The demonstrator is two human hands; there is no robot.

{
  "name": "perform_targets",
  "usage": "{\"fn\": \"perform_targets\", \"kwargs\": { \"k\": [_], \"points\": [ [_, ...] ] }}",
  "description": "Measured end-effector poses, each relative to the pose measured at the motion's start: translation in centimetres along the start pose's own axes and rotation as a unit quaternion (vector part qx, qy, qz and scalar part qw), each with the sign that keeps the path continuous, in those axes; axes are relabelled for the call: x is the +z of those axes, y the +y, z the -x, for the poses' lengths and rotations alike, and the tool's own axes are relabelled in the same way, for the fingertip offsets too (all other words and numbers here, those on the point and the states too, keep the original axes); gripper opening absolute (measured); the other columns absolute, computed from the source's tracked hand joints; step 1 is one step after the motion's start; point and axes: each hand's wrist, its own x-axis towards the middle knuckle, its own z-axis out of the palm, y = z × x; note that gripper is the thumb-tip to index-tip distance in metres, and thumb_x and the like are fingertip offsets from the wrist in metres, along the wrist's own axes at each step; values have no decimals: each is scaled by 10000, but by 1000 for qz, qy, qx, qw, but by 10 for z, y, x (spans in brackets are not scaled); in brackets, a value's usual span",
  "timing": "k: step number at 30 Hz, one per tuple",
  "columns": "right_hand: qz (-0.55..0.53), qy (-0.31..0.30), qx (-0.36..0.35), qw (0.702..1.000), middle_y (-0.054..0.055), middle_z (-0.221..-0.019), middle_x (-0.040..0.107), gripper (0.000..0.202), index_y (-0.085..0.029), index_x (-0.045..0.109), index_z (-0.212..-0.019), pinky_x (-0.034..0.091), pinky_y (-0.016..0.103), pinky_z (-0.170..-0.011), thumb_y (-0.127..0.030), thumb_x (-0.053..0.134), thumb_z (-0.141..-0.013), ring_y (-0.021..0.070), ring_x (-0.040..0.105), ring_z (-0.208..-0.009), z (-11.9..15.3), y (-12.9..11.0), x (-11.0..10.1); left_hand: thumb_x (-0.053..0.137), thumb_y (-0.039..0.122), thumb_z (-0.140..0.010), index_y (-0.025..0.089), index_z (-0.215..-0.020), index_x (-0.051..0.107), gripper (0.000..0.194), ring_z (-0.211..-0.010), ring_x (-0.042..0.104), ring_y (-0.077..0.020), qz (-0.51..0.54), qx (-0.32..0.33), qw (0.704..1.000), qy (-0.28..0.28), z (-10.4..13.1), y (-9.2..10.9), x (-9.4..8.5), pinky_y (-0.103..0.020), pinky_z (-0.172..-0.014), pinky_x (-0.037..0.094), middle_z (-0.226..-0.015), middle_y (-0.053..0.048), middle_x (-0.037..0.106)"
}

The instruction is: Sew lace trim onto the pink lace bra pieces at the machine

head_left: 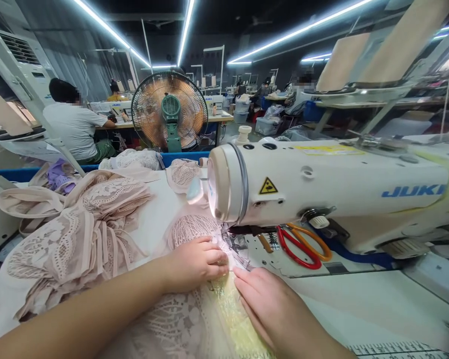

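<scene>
A pale pink lace bra [192,227] lies under the needle area of a white JUKI sewing machine [336,174]. My left hand [196,262] presses on the lace just left of the presser foot, fingers bent together and gripping its edge. Close to it on the right, my right hand [265,296] pinches the garment's edge below the foot, fingers held together. Between both hands runs a shiny yellowish strip [230,309] on the table's front side. Under my left forearm more lace spreads out, partly hidden. The needle itself is hard to make out.
Stacked pink lace pieces [93,229] cover the table's left side, near a purple piece [62,174]. Scissors [303,252] with red and orange handles lie under the machine arm. Beyond stand a large fan [170,109] and a seated person [73,122]. A ruler marking [392,349] edges the front.
</scene>
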Motion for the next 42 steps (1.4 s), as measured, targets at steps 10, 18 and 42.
{"fn": "perform_targets", "kwargs": {
  "k": [10,18,42],
  "points": [
    [126,-150,43,980,83,-1275,613,349,-155,648,-1109,527,322,-491,-147,461,-815,204,666,-643,-28,-6,-2,328,222,-1000,196,-1096,648,335,-1010,600,-200,-32,15,999,1,-4,-30,-3,-372,-964,402,-1178,-42,661],
    [169,-143,36,974,88,-1309,579,392,-177,650,-1130,507,310,-391,-150,519,-761,178,637,-495,-28,-5,6,380,211,-988,201,-1165,625,303,-1132,566,-210,-35,3,998,-44,-5,-52,-3,-347,-960,427,-1230,-38,638],
    [-71,123,112,983,79,-1043,679,310,-219,507,-1225,561,250,-713,-276,394,-942,167,678,-816,7,-10,0,539,100,-787,184,-668,463,164,-662,512,-136,180,-215,958,-65,-8,2,-38,-241,-600,409,-714,2,559]
  ]
}}
